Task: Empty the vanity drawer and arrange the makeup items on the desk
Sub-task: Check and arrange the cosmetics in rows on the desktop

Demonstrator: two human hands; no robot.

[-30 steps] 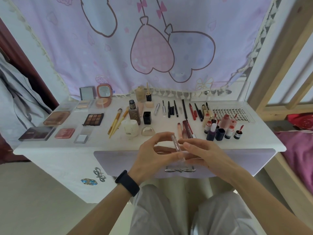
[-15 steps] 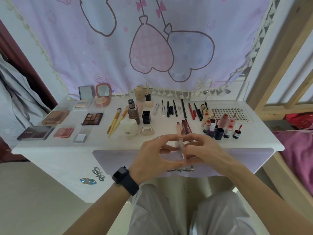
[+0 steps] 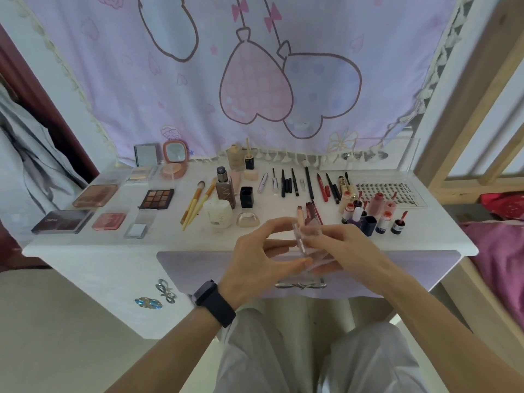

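Both my hands meet in front of the white desk (image 3: 85,245), above the shut lilac drawer (image 3: 198,268). Between them stands a small clear makeup tube (image 3: 299,239), held upright. My left hand (image 3: 261,256) pinches its lower end with thumb and fingers, and my right hand (image 3: 346,248) grips it from the right. Makeup lies in rows on the desk: palettes (image 3: 95,195) at the left, brushes (image 3: 195,204) and bottles (image 3: 225,190) in the middle, pencils (image 3: 295,182) and lip tints (image 3: 382,219) at the right.
A clear tray of lashes (image 3: 391,194) lies at the desk's back right. Two small mirrors (image 3: 174,153) lean against the lilac curtain (image 3: 255,80). A wooden bed frame (image 3: 467,109) and pink bedding (image 3: 499,251) stand right. My knees (image 3: 283,350) are below the drawer.
Both hands have risen slightly toward the desk edge with the tube, and the fingers have shifted on it. The items on the desk lie as before.
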